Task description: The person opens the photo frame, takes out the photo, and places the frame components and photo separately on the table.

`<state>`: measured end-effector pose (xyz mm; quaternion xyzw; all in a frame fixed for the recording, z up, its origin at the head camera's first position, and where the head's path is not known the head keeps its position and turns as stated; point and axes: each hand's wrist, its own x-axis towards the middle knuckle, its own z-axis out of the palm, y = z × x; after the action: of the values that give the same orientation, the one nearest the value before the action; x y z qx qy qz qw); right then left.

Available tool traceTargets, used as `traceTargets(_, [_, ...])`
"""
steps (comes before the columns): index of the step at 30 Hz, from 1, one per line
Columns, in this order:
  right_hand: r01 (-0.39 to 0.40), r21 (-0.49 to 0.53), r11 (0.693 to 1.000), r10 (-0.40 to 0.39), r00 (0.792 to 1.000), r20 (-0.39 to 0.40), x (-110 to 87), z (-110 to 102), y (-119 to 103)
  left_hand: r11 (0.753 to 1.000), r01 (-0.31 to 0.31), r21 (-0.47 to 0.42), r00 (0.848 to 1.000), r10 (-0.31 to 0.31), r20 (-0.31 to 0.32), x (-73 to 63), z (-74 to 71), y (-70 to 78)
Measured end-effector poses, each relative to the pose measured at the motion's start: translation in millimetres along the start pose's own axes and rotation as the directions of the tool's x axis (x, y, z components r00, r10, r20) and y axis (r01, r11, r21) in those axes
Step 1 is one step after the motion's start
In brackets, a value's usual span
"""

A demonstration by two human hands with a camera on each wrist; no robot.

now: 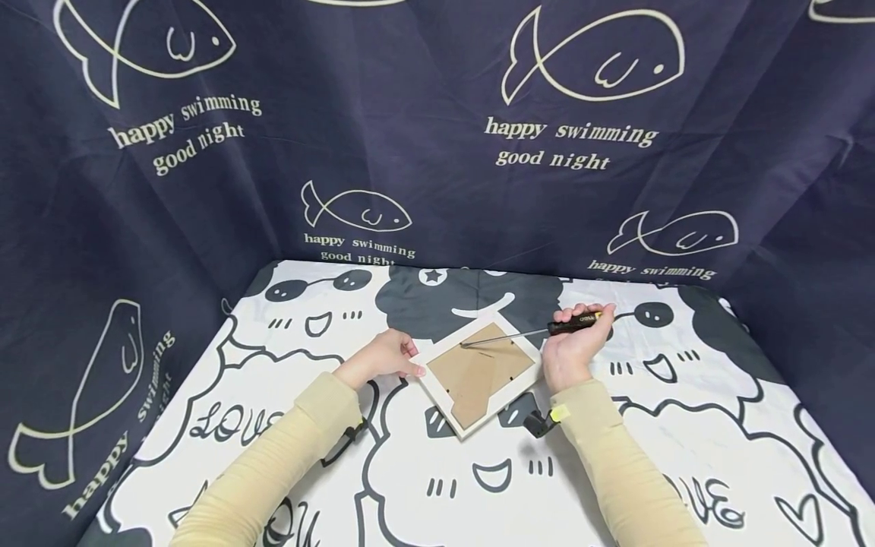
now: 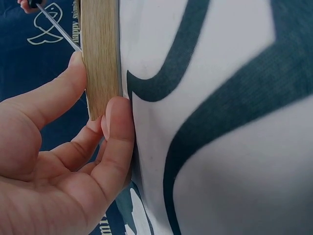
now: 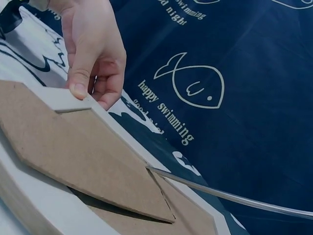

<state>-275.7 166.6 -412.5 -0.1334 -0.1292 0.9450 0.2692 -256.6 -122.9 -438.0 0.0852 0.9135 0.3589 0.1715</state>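
A picture frame point(image 1: 517, 336) with a white rim lies face down, turned cornerwise. Its brown backing board point(image 1: 447, 372) carries a tapered stand flap point(image 3: 83, 152), lifted along one edge in the right wrist view. My left hand point(image 1: 390, 354) pinches the frame's left corner, thumb on top and fingers below against its wood-grain side point(image 2: 101, 63). In my right hand point(image 1: 577, 346) is the black handle of a screwdriver point(image 1: 570, 324), held slanting from the right. Its long metal shaft point(image 3: 220, 193) crosses the rim, with the tip at the backing's upper left edge.
The white tablecloth point(image 1: 410, 486) has black sheep-like drawings. Dark blue fish-print curtains point(image 1: 437, 137) rise behind the table and at both sides. A black wrist device point(image 1: 540, 422) shows by the right sleeve.
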Motion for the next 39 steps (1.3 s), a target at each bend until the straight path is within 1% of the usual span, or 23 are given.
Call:
traceTargets(8, [0.012, -0.012, 1.0, -0.012, 1.0, 0.005, -2.0, 1.1, 0.4, 1.0, 0.003, -0.009, 1.0, -0.003, 0.005, 0.8, -0.3, -0.6])
traceTargets(14, [-0.01, 0.043, 0.999, 0.01, 1.0, 0.003, -3.7, 0.0, -0.4, 1.0, 0.002, -0.01, 1.0, -0.001, 0.009, 0.7, 0.5, -1.0])
traceTargets(19, [-0.015, 0.061, 0.998, 0.014, 1.0, 0.005, -3.7, -0.2, -2.1, 1.0, 0.005, -0.016, 1.0, -0.005, 0.009, -0.5, 0.0, -0.6])
traceTargets(28, [0.001, 0.059, 0.998, -0.002, 1.0, 0.017, -3.5, -0.1, -1.6, 0.999, 0.01, -0.032, 1.0, -0.009, 0.005, -0.5, -0.3, -0.2])
traceTargets(33, [0.005, 0.088, 0.996, -0.006, 1.0, 0.018, -4.7, -1.1, -2.4, 1.0, -0.003, -0.027, 1.0, 0.004, 0.003, -0.6, 0.4, -0.9])
traceTargets(39, [0.007, 0.135, 0.991, -0.013, 0.999, 0.049, -6.3, -2.6, -2.2, 1.0, 0.01, -0.016, 1.0, -0.01, 0.007, -1.7, -0.8, 0.9])
